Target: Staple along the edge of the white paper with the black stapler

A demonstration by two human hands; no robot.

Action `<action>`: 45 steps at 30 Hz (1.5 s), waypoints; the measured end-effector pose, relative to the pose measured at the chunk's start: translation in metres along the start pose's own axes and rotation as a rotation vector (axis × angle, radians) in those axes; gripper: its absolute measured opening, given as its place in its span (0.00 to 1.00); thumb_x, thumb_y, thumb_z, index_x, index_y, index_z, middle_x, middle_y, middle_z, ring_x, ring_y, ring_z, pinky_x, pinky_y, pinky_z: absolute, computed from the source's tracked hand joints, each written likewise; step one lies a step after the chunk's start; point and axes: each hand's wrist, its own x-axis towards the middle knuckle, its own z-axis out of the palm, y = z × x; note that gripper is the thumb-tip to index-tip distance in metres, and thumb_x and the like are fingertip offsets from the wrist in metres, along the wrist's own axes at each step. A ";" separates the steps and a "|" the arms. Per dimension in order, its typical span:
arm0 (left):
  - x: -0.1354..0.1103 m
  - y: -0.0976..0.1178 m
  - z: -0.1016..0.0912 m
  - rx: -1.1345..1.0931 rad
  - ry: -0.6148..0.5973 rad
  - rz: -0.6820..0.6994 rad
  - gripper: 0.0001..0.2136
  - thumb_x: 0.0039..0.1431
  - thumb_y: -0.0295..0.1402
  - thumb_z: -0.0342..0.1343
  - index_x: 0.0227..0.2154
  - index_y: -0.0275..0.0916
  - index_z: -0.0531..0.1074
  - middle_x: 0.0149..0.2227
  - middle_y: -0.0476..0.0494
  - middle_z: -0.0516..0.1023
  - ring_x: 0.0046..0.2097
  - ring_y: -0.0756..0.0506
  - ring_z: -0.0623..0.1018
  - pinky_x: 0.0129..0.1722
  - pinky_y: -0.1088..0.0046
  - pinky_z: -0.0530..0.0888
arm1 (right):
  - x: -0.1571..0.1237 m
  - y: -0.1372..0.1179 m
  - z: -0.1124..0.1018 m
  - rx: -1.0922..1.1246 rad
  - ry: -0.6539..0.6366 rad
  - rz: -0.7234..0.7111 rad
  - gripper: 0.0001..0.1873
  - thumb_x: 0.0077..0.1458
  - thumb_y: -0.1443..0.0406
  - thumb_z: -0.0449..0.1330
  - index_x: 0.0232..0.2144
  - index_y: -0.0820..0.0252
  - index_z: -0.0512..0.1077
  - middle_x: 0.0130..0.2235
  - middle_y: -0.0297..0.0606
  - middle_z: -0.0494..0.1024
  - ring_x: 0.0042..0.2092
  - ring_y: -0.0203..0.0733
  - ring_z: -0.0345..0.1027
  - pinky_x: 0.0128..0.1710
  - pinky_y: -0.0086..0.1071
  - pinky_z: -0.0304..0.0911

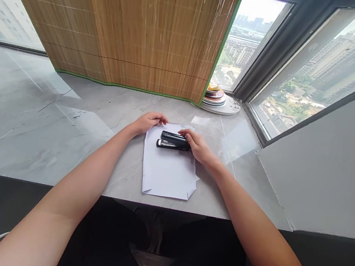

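Note:
A black stapler (174, 140) lies over the white paper sheets (168, 170), its jaws apart and pointing left. My right hand (197, 145) is closed around the stapler's rear end. At the paper's top left corner rests my left hand (149, 122), its fingertips bent over the edge; what they pinch, if anything, is too small to make out. Both lower corners of the paper are folded in. Some printed text shows along its right side.
The grey marble-look ledge (124, 152) carries scattered staple-like bits (79, 116). Beyond the paper is a small white scrap (200, 120). Stacked plates (219, 102) stand by the window at back right. A bamboo blind (150, 36) hangs along the back; a white wall (321, 166) bounds the right.

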 end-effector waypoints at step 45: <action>-0.003 0.034 0.007 -0.919 0.254 -0.146 0.09 0.68 0.21 0.54 0.45 0.29 0.78 0.53 0.31 0.81 0.58 0.44 0.80 0.65 0.65 0.72 | -0.010 -0.035 0.020 0.128 0.230 -0.016 0.19 0.47 0.62 0.74 0.44 0.57 0.84 0.42 0.39 0.86 0.40 0.48 0.80 0.40 0.37 0.74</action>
